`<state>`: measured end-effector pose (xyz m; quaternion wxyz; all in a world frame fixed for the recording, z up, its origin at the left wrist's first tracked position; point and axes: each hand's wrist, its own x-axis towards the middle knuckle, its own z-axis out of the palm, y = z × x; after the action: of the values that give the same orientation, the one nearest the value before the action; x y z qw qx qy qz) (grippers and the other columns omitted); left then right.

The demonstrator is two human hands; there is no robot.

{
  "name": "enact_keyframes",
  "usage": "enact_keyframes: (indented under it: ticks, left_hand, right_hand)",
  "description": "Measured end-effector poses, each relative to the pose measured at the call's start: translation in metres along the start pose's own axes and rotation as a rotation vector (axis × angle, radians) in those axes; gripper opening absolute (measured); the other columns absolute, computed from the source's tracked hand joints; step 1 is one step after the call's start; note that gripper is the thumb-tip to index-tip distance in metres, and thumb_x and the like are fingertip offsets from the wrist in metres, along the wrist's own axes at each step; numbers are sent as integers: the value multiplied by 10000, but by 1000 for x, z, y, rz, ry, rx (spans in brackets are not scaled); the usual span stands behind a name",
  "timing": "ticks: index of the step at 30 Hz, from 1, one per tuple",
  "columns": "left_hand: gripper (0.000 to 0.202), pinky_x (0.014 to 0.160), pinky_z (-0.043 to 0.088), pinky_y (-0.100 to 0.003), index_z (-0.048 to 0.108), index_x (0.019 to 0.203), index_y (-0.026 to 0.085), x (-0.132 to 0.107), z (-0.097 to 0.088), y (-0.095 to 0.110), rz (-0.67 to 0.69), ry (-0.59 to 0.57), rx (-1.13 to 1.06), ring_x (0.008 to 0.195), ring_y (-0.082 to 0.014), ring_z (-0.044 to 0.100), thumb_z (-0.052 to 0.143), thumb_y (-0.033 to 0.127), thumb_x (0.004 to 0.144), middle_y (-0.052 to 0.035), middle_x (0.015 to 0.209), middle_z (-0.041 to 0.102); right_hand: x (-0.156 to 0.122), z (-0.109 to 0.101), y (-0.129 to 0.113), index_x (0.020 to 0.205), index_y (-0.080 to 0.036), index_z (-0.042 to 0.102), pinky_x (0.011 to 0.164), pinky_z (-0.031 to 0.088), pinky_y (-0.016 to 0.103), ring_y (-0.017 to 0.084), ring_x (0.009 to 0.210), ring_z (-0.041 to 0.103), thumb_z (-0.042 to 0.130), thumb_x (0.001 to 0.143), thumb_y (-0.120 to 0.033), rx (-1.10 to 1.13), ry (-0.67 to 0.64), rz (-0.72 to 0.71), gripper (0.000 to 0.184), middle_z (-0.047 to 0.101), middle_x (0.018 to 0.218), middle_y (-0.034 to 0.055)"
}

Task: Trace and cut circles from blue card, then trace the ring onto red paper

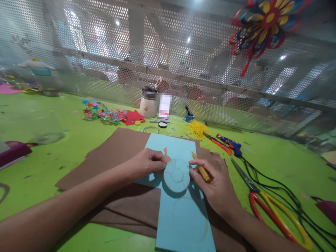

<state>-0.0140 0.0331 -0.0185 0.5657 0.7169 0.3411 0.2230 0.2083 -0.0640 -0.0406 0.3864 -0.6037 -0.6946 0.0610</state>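
Observation:
A round tape roll (pixel 176 175) stands upright on a light blue foam sheet (pixel 181 217), which lies on a brown sheet (pixel 115 154). My left hand (pixel 147 163) pinches the roll's left edge with closed fingers. My right hand (pixel 212 182) touches the roll's right edge with its fingertips and grips a yellow pencil (pixel 201 168), whose tip points up and away. A faint curved pencil line shows on the blue sheet below the roll.
Red and yellow scissors (pixel 265 203) and a blue glue gun (pixel 231 144) with black cords lie at right. Foam stars (pixel 99 111), a red scrap, a white jar (pixel 148 103) and yellow shreds (pixel 197 128) sit by the perforated metal screen. A purple object (pixel 14 151) is at the left.

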Motion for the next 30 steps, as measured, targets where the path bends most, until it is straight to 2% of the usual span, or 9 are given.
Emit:
enact_keyframes:
  ticks: [8,22,24,28,30]
  left_hand:
    - [232,708,401,-289,639,631,141,-1,0,2,-3,9,18,717,-166,506,641,371,664,-29,710,615]
    - [235,692,409,-290,652,650,140,-1,1,0,0,-1,18,708,-166,509,634,374,669,-39,726,634]
    - [231,690,409,-291,656,656,138,-1,1,0,-2,3,18,705,-165,509,631,367,670,-39,721,634]
    - [219,673,401,-290,646,639,142,-1,0,1,-3,12,19,681,-159,498,627,358,660,-25,680,608]
    - [207,666,390,-287,638,625,146,-1,-1,2,2,18,20,668,-155,487,624,351,655,-12,649,585]
  right_hand:
    - [-3,1,-3,1053,-248,708,588,474,289,170,578,557,564,930,-350,58,-7,26,216,582,596,-23]
    - [-1,1,-7,1026,-233,703,524,435,271,153,516,530,567,925,-322,60,-9,22,191,609,603,-23]
    - [-2,1,-6,1033,-237,703,560,451,281,169,569,570,566,928,-318,37,-7,12,191,626,619,-16]
    - [-1,1,0,1033,-256,704,704,480,323,220,809,648,591,913,-315,-37,1,-31,174,710,765,9]
    - [0,1,4,1060,-257,689,752,477,338,222,853,660,573,927,-313,-42,-4,-44,185,732,819,9]
